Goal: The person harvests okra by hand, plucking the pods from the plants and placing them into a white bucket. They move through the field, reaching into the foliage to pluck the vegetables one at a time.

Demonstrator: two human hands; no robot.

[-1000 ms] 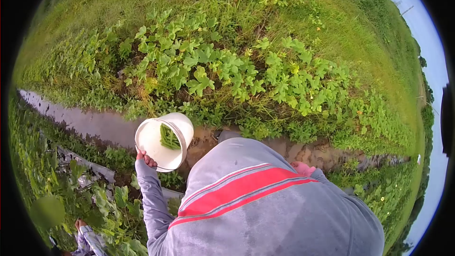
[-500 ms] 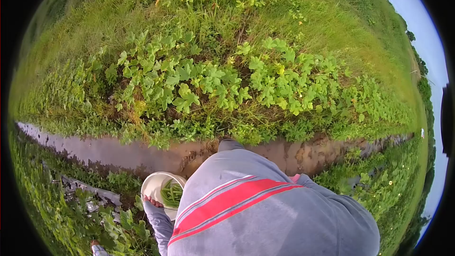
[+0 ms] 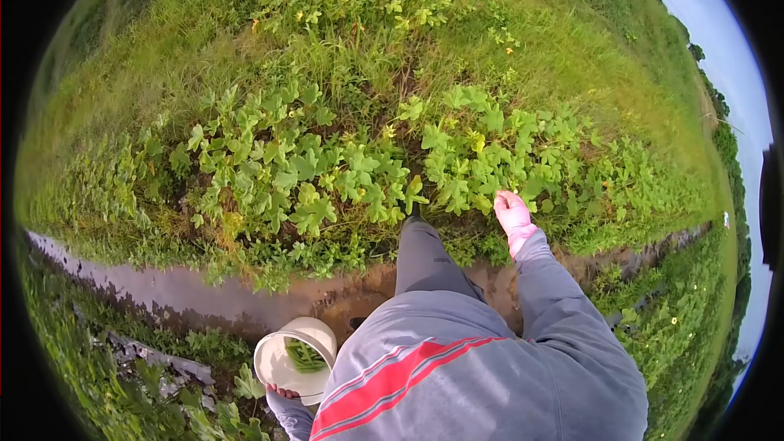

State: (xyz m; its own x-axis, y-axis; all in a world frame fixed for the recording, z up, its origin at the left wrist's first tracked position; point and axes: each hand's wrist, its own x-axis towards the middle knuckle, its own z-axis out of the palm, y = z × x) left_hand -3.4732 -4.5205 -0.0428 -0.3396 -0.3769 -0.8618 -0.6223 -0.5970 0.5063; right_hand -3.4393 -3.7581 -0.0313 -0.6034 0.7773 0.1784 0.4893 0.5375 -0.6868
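Observation:
My left hand [image 3: 284,393] is closed on the rim of a white bucket [image 3: 271,357], low at my left side. Long green pods that look like okra [image 3: 304,354] lie inside the bucket. My right hand [image 3: 512,211], with a pink covering at its wrist, is stretched out in front of the leafy plants [image 3: 465,165]. Its fingers are too small and bright to make out, and no held object shows. Broad lobed leaves are close by on its left, and a yellowish leaf or bloom [image 3: 478,143] shows above it.
A muddy, water-filled furrow [image 3: 196,290] crosses below the plant row. My leg [image 3: 425,257] reaches over it, the foot hidden among leaves. Torn plastic sheeting [image 3: 155,359] lies in the greenery at lower left. Tall grass [image 3: 188,49] rises behind the plants.
My right arm has come out from beside my body and reached forward to the plants. My leg has stepped forward over the furrow. The bucket stays in my left hand.

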